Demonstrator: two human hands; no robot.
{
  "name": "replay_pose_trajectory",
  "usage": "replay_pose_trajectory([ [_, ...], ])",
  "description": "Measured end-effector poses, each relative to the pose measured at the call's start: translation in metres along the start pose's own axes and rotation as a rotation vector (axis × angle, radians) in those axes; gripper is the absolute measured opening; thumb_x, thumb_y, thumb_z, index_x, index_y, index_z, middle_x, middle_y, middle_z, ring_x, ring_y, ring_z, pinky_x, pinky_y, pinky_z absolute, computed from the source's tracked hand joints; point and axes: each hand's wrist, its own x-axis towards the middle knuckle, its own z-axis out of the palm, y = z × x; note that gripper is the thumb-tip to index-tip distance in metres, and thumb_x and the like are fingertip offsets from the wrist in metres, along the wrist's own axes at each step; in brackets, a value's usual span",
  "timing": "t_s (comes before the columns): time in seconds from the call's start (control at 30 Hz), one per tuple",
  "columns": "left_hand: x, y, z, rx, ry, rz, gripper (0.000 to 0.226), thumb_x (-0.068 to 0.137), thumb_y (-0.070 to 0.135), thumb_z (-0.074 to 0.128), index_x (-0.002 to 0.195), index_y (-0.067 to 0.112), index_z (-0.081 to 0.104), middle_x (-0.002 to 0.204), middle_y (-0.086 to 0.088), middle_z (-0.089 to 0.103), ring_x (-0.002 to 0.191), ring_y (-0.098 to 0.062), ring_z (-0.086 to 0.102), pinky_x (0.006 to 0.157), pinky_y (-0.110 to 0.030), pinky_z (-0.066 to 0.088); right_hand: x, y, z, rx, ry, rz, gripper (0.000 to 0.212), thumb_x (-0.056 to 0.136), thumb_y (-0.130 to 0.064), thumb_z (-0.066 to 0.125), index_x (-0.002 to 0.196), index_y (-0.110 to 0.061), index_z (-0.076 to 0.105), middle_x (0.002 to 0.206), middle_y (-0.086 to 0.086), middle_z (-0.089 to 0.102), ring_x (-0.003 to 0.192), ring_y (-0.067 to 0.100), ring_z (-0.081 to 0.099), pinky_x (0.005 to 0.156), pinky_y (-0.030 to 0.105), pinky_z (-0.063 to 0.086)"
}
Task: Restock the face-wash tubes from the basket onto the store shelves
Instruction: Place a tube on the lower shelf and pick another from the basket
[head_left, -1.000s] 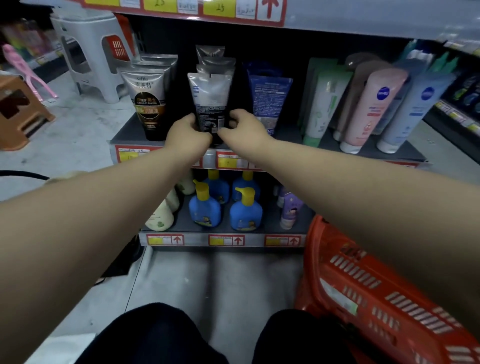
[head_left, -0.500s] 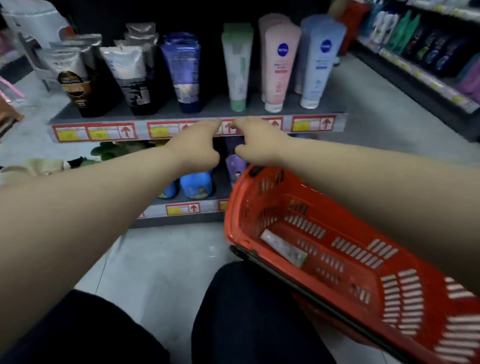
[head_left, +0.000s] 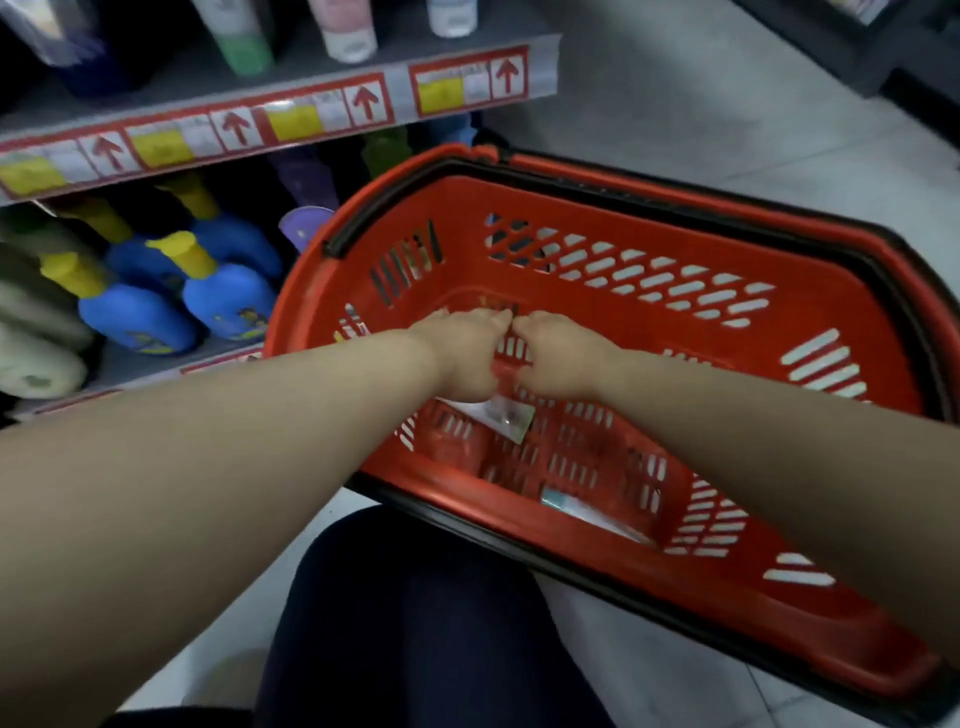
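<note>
Both arms extended into the basket (head_left: 852, 306). Left hand (head_left: 467, 358) and right hand (head_left: 558, 358) palm-down, side by side; grip state indeterminate. White tube (head_left: 511, 415) just below.

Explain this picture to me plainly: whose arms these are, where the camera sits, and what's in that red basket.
There is no machine here. A person wears a camera on the head, so you look down along their own two bare arms. The left hand and right hand reach side by side into a red basket on the floor. The basket looks nearly bare: a pale slip lies under the hands, and another flat item sits near the front wall. Whether either hand grips anything cannot be told. To the left, shelves hold blue bottles with yellow caps.
</note>
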Motion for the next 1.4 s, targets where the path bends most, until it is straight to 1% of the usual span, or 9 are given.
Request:
replay_pose_trajectory([
  [0.2, 0.034, 0.022, 0.031, 0.104, -0.171, 0.021, 0.075, 0.085, 0.031, 0.057, 0.148, 0.011, 0.022, 0.152, -0.009, 0.031, 0.138, -0.026, 0.035, 0.111, -0.041, 0.032, -0.018, 0.034, 0.049, 0.042, -0.085, 0.056, 0.035, 0.086, -0.029, 0.056, 0.114, -0.008, 0.055, 0.116, 0.018, 0.058, 0.109, 0.035, 0.055, 0.091, 0.037, 0.047],
  [0.37, 0.041, 0.041, 0.06, 0.097, -0.354, 0.085, 0.045, 0.089, 0.018, 0.052, 0.133, 0.008, 0.044, 0.13, -0.013, 0.055, 0.115, -0.03, 0.056, 0.081, -0.027, 0.045, -0.03, 0.05, 0.085, -0.011, -0.236, 0.056, 0.033, 0.086, -0.019, 0.056, 0.117, -0.008, 0.055, 0.122, 0.016, 0.06, 0.111, 0.032, 0.057, 0.088, 0.033, 0.045],
  [0.43, 0.044, 0.042, 0.068, 0.093, -0.449, 0.087, 0.042, 0.091, 0.02, 0.05, 0.132, 0.008, 0.047, 0.13, -0.01, 0.056, 0.115, -0.029, 0.056, 0.082, -0.024, 0.043, -0.03, 0.052, 0.094, -0.029, -0.35, 0.058, 0.033, 0.09, -0.024, 0.055, 0.12, -0.01, 0.056, 0.124, 0.013, 0.061, 0.112, 0.031, 0.057, 0.088, 0.031, 0.045],
  [0.7, 0.041, 0.034, 0.07, -0.042, -0.484, -0.067, 0.057, 0.09, 0.022, 0.052, 0.142, 0.007, 0.036, 0.142, -0.013, 0.046, 0.124, -0.028, 0.05, 0.096, -0.03, 0.045, -0.046, 0.054, 0.14, -0.139, -0.642, 0.116, 0.04, 0.091, -0.022, 0.054, 0.129, -0.008, 0.051, 0.132, 0.014, 0.055, 0.117, 0.029, 0.055, 0.09, 0.029, 0.044],
  [0.93, 0.041, 0.03, 0.074, -0.09, -0.523, -0.093, 0.059, 0.09, 0.023, 0.05, 0.145, 0.008, 0.032, 0.146, -0.011, 0.042, 0.129, -0.026, 0.046, 0.105, -0.035, 0.042, -0.041, 0.065, 0.142, -0.062, -0.649, 0.169, 0.045, 0.09, -0.019, 0.052, 0.132, -0.004, 0.048, 0.132, 0.015, 0.054, 0.114, 0.03, 0.056, 0.094, 0.035, 0.049],
  [1.03, 0.04, 0.028, 0.075, -0.073, -0.511, -0.094, 0.052, 0.091, 0.021, 0.047, 0.141, 0.007, 0.038, 0.139, -0.01, 0.048, 0.119, -0.025, 0.054, 0.088, -0.03, 0.048, -0.04, 0.06, 0.145, 0.005, -0.592, 0.191, 0.045, 0.09, -0.018, 0.052, 0.132, -0.002, 0.045, 0.13, 0.018, 0.053, 0.112, 0.032, 0.056, 0.089, 0.036, 0.049],
  [1.1, 0.037, 0.027, 0.076, -0.042, -0.513, -0.096, 0.045, 0.092, 0.019, 0.047, 0.135, 0.006, 0.044, 0.132, -0.011, 0.054, 0.102, -0.024, 0.057, 0.07, -0.026, 0.045, -0.032, 0.054, 0.146, 0.094, -0.459, 0.196, 0.063, 0.088, -0.02, 0.057, 0.143, -0.006, 0.03, 0.139, 0.017, 0.04, 0.119, 0.032, 0.051, 0.094, 0.036, 0.047],
  [1.27, 0.036, 0.021, 0.086, 0.011, -0.496, -0.144, 0.042, 0.094, 0.02, 0.049, 0.134, 0.006, 0.045, 0.132, -0.011, 0.052, 0.116, -0.027, 0.055, 0.083, -0.029, 0.043, 0.032, 0.039, 0.148, 0.183, -0.22, 0.137, 0.097, 0.083, -0.024, 0.065, 0.152, -0.016, -0.003, 0.161, 0.005, -0.004, 0.147, 0.032, 0.009, 0.117, 0.044, 0.021],
  [1.4, 0.034, 0.019, 0.084, 0.048, -0.468, -0.144, 0.042, 0.099, 0.02, 0.045, 0.138, 0.006, 0.041, 0.142, -0.013, 0.045, 0.127, -0.025, 0.046, 0.092, -0.027, 0.038, 0.053, 0.029, 0.152, -0.007, -0.269, 0.137, 0.094, 0.08, -0.036, 0.069, 0.151, -0.014, 0.012, 0.155, 0.008, 0.021, 0.143, 0.031, 0.021, 0.112, 0.044, 0.03],
])
